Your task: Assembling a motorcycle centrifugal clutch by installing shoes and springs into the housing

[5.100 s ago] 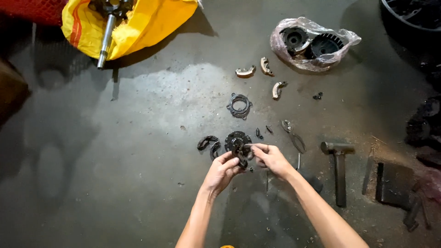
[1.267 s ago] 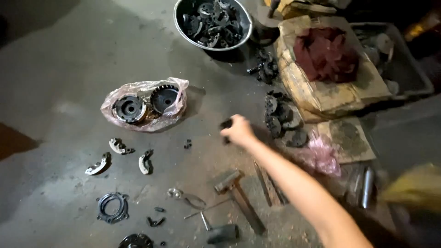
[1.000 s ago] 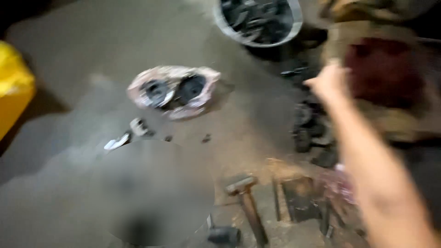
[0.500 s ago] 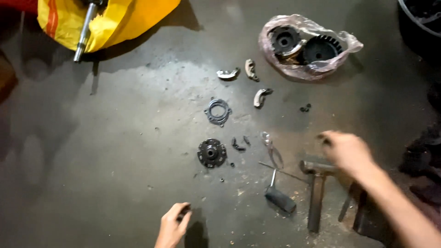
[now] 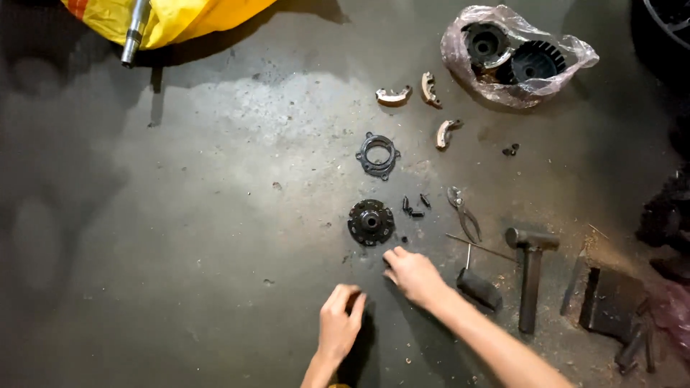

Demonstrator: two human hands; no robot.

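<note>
Two hands: both low in the head view, over a grey concrete floor [image 5: 180, 237]
Left hand [image 5: 340, 323]: fingers curled loosely inward, knuckles up, nothing visibly held; resting on or just over the floor, apart from any part
Right hand [image 5: 413, 275]: fingers bent, tips down at the floor just below the round hub; cannot tell if it pinches anything small
Round black hub [image 5: 371, 222]: toothed disc with centre hole, lying flat, just above the right hand's fingertips, not touched
Ring plate [image 5: 378, 154]: black flanged ring with lugs, flat on the floor, above the hub, apart from it
Small black bits [image 5: 415, 206]: a few short pieces just right of the hub
Pliers [image 5: 463, 215]: lying right of the bits
Screwdriver [image 5: 476, 285]: black handle beside the right wrist
Hammer [image 5: 531, 276]: right of the screwdriver, head up
Curved shoes [image 5: 429, 108]: three pale curved pieces above the ring plate
Plastic bag [image 5: 517, 54]: clear, holds two dark round parts, top right
Yellow sack [image 5: 180, 21]: top left, metal shaft [image 5: 134, 34] sticking out
</note>
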